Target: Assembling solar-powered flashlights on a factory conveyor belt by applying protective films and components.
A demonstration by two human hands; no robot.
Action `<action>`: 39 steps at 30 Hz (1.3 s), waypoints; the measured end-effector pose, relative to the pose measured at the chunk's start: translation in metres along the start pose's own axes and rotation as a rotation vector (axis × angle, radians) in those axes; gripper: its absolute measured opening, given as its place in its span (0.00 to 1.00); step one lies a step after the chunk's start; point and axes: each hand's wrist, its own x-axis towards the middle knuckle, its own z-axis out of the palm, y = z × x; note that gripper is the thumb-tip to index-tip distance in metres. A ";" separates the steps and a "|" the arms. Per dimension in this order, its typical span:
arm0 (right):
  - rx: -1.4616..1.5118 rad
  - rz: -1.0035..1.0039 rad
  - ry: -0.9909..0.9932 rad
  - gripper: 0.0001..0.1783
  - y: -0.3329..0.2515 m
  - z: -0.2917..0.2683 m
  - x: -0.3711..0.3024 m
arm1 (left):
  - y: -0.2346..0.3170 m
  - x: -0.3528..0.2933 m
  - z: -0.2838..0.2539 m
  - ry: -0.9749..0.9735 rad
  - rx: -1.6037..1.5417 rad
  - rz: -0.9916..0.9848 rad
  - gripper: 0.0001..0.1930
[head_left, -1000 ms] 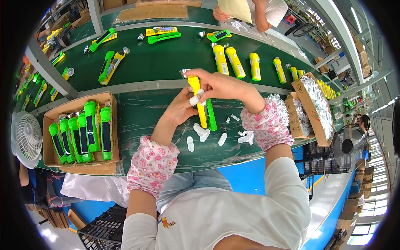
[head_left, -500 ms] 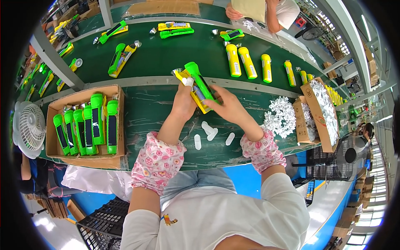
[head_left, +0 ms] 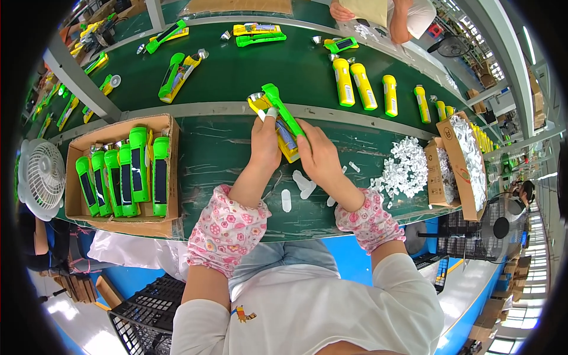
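Green and yellow plastic halves form the opened torch [head_left: 286, 116], which is held over the worktop [head_left: 207, 148] to the right of the cardboard box [head_left: 173, 183], about level with the far edge of this box. Its yellow half [head_left: 289, 152] carries a bluish battery [head_left: 286, 135], and a shiny reflector [head_left: 256, 96] sits at the head end.

The left hand [head_left: 265, 142] is closed on the yellow half, with a white cover [head_left: 271, 114] on one digit. The right hand [head_left: 319, 157] is curled against the lower part of the green half [head_left: 294, 125]; I cannot tell whether it really pinches it, because some fingers are hidden.

The step in hand seems to be the handling of the two halves, which stand at an angle to each other and are not joined. In my judgement, the next move calls for a firm left hold and gentle right fingers, so that battery and reflector do not slip.

Flat white pieces [head_left: 286, 200] lie to the right of the cardboard box, nearer to it than the white heap [head_left: 405, 167].
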 end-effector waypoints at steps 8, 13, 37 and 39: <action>-0.136 0.034 -0.015 0.29 -0.008 0.007 -0.004 | 0.007 -0.007 0.006 -0.140 -0.171 -0.068 0.20; -0.109 -0.039 -0.033 0.32 0.002 0.013 -0.004 | -0.001 -0.009 0.010 -0.104 -0.147 -0.023 0.11; -0.817 0.329 0.202 0.27 0.067 -0.142 -0.142 | 0.039 0.022 -0.037 -0.280 -0.502 -0.331 0.19; -0.838 0.340 0.219 0.32 0.070 -0.121 -0.153 | 0.037 0.020 -0.028 -0.288 -0.502 -0.320 0.20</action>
